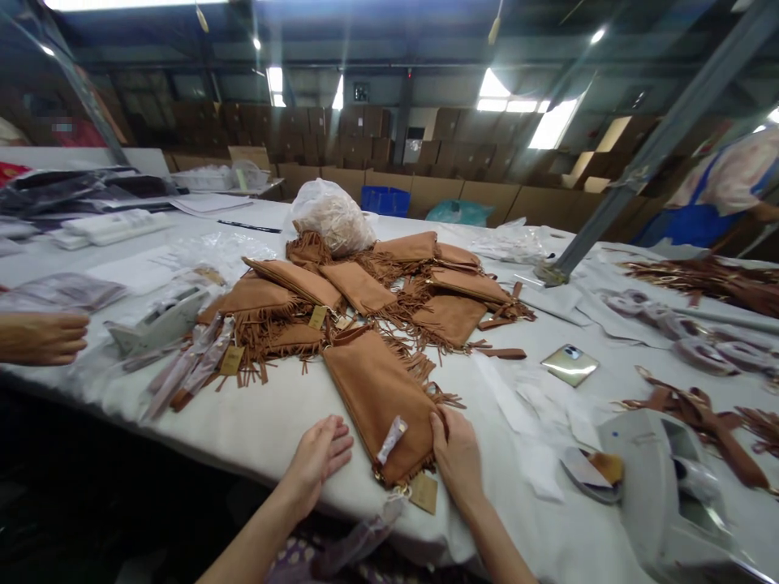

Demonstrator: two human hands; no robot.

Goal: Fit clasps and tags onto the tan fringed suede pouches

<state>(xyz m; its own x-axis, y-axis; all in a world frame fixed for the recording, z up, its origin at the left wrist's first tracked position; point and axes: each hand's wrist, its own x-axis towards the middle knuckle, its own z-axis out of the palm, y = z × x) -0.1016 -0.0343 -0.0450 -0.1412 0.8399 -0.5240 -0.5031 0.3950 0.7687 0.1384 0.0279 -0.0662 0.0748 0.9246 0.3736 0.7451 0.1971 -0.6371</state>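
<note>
A tan suede fringed pouch (377,389) lies near the table's front edge, with a small clear packet (393,438) on it and a paper tag (424,491) hanging at its near corner. My right hand (458,456) rests against the pouch's right edge, fingers curled onto the fringe. My left hand (317,459) lies flat on the white tabletop just left of the pouch, fingers stretched, holding nothing. Behind them sits a heap of several similar fringed pouches (365,292).
Another person's hand (42,337) rests at the left table edge. A person in blue and white (724,195) stands at far right. A clear stuffed bag (332,215), a phone (570,363), brown straps (699,414), a grey device (657,478) and a metal post (645,162) surround the work area.
</note>
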